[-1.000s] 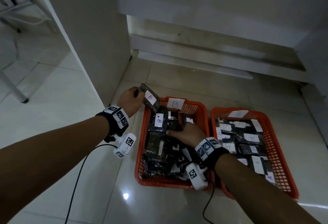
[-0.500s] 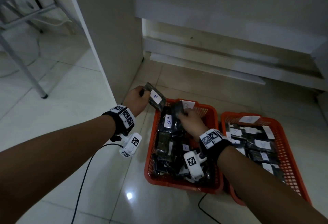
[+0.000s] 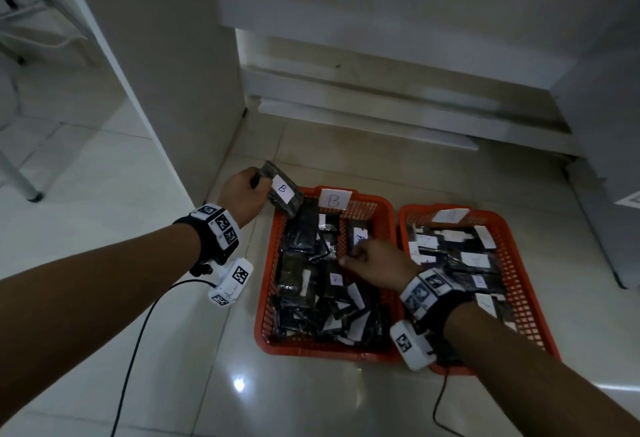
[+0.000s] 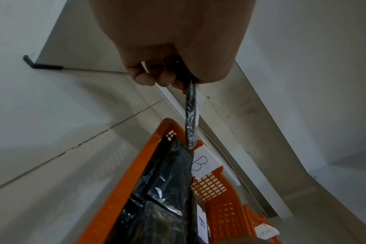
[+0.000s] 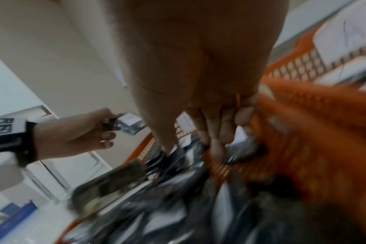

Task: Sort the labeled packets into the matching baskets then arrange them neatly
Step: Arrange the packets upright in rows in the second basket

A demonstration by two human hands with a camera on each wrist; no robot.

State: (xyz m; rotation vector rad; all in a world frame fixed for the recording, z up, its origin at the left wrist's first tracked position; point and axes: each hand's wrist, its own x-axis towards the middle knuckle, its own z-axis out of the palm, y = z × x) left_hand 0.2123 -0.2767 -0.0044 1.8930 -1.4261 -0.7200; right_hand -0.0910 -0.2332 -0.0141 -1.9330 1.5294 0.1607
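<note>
My left hand (image 3: pixel 258 182) grips a dark packet (image 3: pixel 282 194) with a white B label, tilted over the back left corner of the orange basket (image 3: pixel 266 298) that carries a B card (image 3: pixel 334 199). The left wrist view shows that packet (image 4: pixel 191 115) edge-on, pinched in the fingers (image 4: pixel 148 79) above the basket's rim (image 4: pixel 136 165). My right hand (image 3: pixel 349 256) is down in the same basket with fingers curled on a dark B packet (image 3: pixel 360 235) standing near the right wall. The right wrist view is blurred. Several dark packets lie jumbled in this basket.
A second orange basket (image 3: pixel 519 280) with a white card (image 3: pixel 450 215) sits close on the right, holding several labeled packets. A white cabinet side (image 3: pixel 166 90) stands to the left, a low shelf (image 3: pixel 363 114) behind. Chair legs (image 3: pixel 31 190) are at far left. Cables trail on the tiled floor.
My right hand has drawn back from the basket's far end toward its middle right. The left hand keeps the B packet in the same place. The head view has shifted.
</note>
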